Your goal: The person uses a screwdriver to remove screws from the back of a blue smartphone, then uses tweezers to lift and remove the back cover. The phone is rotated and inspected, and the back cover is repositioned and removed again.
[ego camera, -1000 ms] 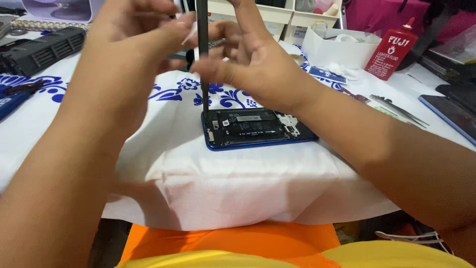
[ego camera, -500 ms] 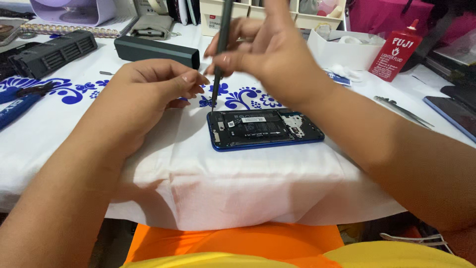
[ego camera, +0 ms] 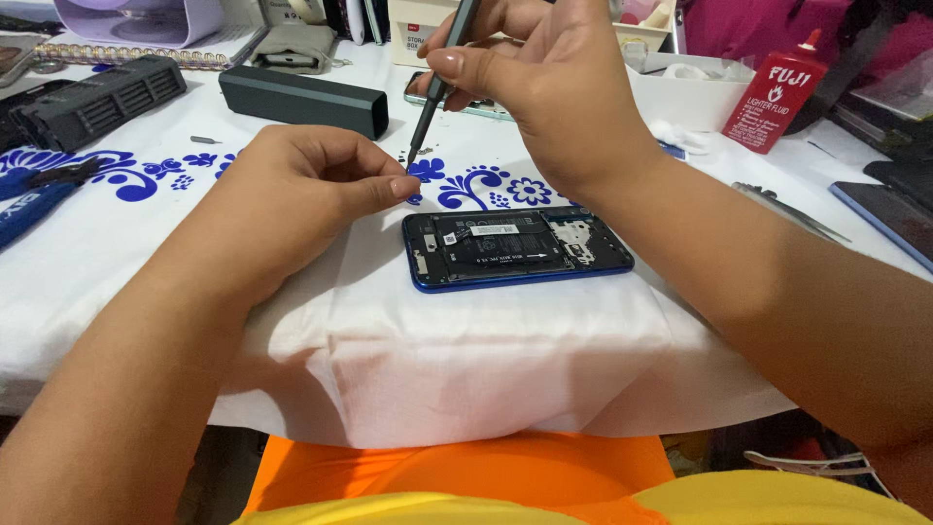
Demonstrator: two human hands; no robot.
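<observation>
Light was bright, even and diffuse, casting only soft shadows beneath the forearms onto the white cloth [ego camera: 486,360]. Focus held sharp centrally; far edges blurred slightly.

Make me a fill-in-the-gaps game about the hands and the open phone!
1. The right hand holds a thin dark ____ with its tip pointing down.
2. The opened phone has a frame coloured ____.
3. The left hand pinches finger and ____ together near the tool's tip.
4. The phone lies on a ____ cloth with blue flowers.

Missing words: screwdriver; blue; thumb; white
</observation>
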